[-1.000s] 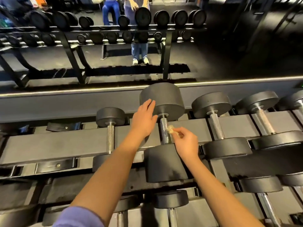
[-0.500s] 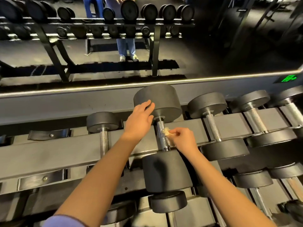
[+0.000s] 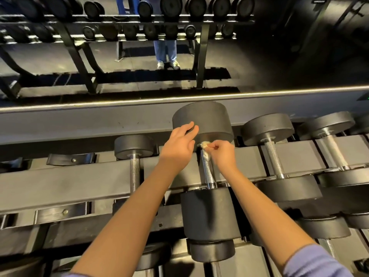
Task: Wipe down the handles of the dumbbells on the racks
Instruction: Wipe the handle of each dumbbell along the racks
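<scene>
On the grey rack (image 3: 60,182), in the middle, lies a big dumbbell (image 3: 201,116). The left hand (image 3: 177,150) rests on its far end, fingers a little spread. The right hand (image 3: 224,154) pinches a small pale wipe (image 3: 204,145) against the far end of its handle (image 3: 207,172).

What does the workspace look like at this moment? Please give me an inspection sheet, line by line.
Surface: grey rack, with dumbbells lying in its cradles.
Job's things: large dumbbell; pale cloth at the far end of its handle.
Clutter: nothing seen.
Hands: left hand rests with straight fingers on the large dumbbell's far head; right hand pinches the cloth against the handle.
Cables: nothing seen.
Surroundings: second rack and a person's legs beyond the ledge.
</scene>
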Action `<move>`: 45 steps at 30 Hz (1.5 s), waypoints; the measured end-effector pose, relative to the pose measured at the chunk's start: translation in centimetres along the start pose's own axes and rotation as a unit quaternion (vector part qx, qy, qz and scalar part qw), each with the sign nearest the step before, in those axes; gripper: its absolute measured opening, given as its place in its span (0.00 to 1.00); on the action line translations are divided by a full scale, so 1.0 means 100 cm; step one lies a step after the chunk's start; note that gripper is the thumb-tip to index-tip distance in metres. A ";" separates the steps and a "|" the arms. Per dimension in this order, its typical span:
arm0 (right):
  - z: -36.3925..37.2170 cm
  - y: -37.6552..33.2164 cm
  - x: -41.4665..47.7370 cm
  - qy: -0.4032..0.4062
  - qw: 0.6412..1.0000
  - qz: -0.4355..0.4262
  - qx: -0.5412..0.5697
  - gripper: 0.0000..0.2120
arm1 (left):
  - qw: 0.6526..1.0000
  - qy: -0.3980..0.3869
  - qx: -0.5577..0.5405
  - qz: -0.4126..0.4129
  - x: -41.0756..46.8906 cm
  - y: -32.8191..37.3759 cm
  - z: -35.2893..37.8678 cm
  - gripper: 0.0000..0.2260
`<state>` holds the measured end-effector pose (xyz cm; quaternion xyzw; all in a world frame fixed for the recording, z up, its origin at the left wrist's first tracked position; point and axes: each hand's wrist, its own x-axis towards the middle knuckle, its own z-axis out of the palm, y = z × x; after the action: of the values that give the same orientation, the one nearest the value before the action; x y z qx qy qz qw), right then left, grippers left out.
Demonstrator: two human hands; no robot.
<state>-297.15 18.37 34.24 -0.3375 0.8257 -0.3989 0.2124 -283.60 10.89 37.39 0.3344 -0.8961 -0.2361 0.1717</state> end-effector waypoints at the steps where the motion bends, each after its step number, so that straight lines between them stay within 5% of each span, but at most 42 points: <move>1: 0.000 0.001 -0.001 -0.004 1.000 0.001 -0.011 0.06 | 1.000 -0.001 -0.003 -0.001 0.000 0.000 0.000 0.21; 8: -0.017 0.011 -0.021 -0.132 0.981 0.080 -0.120 0.05 | 1.000 0.000 -0.012 -0.003 -0.001 0.000 0.002 0.21; 18: -0.008 0.003 0.000 -0.019 0.999 0.020 -0.043 0.04 | 1.000 -0.017 0.004 -0.011 -0.002 0.003 -0.002 0.22; 27: -0.024 0.009 -0.024 -0.160 0.972 0.085 -0.149 0.01 | 1.000 -0.010 -0.011 -0.009 -0.002 0.001 0.001 0.22; 36: -0.008 0.001 0.000 0.011 0.999 -0.023 -0.044 0.08 | 1.000 -0.013 -0.009 -0.009 -0.002 0.002 0.000 0.22; 45: -0.015 0.015 -0.025 -0.168 0.974 0.041 -0.149 0.07 | 1.000 0.001 -0.016 -0.005 -0.003 0.001 0.003 0.23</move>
<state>-296.96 21.60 34.17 -0.3930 0.8418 -0.2002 0.3113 -283.59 11.24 37.16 0.3361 -0.8904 -0.2509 0.1769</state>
